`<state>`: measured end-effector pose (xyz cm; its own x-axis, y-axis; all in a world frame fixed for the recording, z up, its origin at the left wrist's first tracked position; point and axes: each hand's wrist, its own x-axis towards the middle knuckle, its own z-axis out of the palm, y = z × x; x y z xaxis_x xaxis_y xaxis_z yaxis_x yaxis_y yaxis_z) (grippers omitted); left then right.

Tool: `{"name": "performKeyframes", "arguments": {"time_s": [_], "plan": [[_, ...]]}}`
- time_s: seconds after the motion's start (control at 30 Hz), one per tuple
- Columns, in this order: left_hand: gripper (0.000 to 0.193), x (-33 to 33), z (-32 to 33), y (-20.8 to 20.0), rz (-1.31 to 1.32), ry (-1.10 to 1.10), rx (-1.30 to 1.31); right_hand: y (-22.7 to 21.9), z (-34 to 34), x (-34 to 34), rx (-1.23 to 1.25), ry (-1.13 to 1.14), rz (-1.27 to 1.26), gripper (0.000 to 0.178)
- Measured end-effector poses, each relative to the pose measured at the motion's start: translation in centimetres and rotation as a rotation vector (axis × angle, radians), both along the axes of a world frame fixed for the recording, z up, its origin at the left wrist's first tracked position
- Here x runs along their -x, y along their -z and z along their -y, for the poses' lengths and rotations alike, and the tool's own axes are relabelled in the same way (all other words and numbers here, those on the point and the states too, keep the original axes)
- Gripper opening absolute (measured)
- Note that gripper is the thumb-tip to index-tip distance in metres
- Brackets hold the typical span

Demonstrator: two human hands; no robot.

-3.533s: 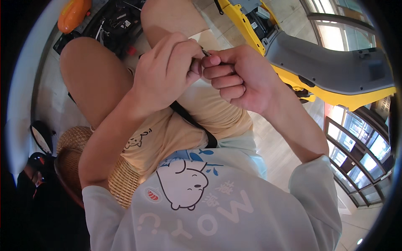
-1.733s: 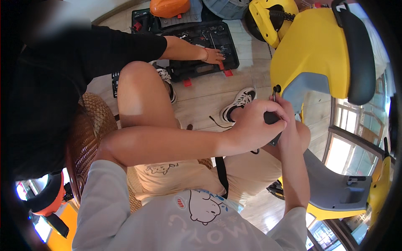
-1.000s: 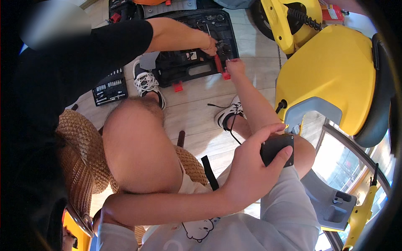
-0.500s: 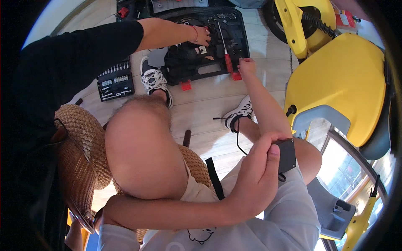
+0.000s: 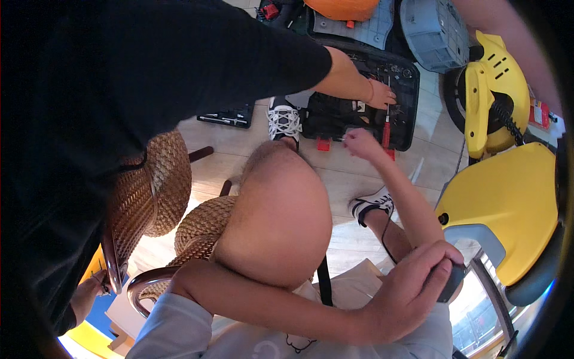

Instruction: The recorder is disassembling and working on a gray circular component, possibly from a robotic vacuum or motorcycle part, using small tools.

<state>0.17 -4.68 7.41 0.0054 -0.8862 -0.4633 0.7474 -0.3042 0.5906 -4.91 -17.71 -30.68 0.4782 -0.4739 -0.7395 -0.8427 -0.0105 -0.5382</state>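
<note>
My left hand (image 5: 412, 293) is closed around a small black box (image 5: 452, 282) beside my right knee. My right hand (image 5: 362, 143) reaches forward to the near edge of a black tool case (image 5: 408, 136) on the floor; its fingers are pinched together, and what they hold, if anything, is too small to make out. Inside the case lies a screwdriver with a red handle (image 5: 386, 130). A co-worker's hand (image 5: 381, 96), at the end of a black sleeve, rests over the screwdriver's shaft; whether it grips the shaft is unclear.
A yellow scooter (image 5: 508, 203) stands on the right. Left of my shoe lies a socket set (image 5: 230, 117), partly hidden by the co-worker's sleeve. Wicker chairs (image 5: 170, 179) stand at left. A grey plastic box (image 5: 433, 39) and an orange object (image 5: 344, 7) are beyond the case.
The view has swung, so the scene sits farther right and lower. My right hand has shifted left along the case's near edge. The co-worker's hand has moved right, onto the screwdriver's shaft.
</note>
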Motion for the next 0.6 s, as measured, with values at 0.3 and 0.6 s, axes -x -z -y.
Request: {"name": "performKeyframes", "arguments": {"time_s": [0.3, 0.6], "plan": [[0.009, -1.5, 0.6, -1.7, 0.002, 0.169, -0.024, -1.8, -1.0, -11.2, -0.026, 0.428, 0.426, 0.022], [0.014, -2.9, -1.1, -0.7, -0.063, 0.333, -0.141, 0.2, -5.5, -17.5, -0.042, 0.581, 0.511, 0.025]]}}
